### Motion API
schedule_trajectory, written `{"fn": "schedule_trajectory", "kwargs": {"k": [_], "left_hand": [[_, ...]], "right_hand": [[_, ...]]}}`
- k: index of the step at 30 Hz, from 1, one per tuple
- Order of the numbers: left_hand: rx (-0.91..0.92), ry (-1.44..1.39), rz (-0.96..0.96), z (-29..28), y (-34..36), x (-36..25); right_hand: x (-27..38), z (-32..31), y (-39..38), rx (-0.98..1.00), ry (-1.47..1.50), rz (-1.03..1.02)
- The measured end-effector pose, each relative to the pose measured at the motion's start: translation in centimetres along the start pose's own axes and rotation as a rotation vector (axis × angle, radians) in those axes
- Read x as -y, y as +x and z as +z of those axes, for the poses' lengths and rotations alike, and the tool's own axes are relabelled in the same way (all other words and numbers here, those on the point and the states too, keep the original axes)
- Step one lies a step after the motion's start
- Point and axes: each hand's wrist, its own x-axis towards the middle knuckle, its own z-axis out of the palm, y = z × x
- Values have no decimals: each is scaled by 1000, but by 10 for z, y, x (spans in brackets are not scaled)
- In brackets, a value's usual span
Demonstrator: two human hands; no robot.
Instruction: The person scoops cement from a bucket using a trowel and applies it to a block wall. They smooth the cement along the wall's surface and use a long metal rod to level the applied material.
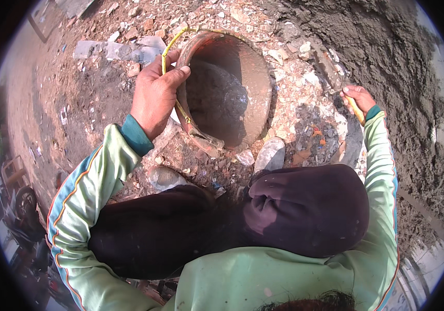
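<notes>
Bucket (257,78) on rubble (284,54), both hands occupied.
L hand (159,90) closed on bucket's L rim, thumb over edge; R hand (357,97), R of bucket, wrapped tight round yellow handle (357,112), tool head unclear. Grey mix (403,103) far R of bucket.

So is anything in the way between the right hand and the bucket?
Nothing visible blocks the straight path from the right hand, which holds a yellow handle, to the bucket. Only low rubble lies between. The right shoe is off to the side.
</notes>
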Motion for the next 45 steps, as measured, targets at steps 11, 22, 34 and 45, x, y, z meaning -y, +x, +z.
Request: {"fn": "schedule_trajectory", "kwargs": {"k": [11,22,34,45], "left_hand": [[28,20,19,17,-6,-13],[-7,-59,21,27,-12,-10],[-11,-103,5,7,-6,-4],[83,-81,-36,30,-12,-18]], "right_hand": [[76,174,-74,-363,-1301,-793],[18,289,-38,189,-846,-567],[-55,27,-71,108,171,84],[24,97,-106,-296,-908,-581]]}}
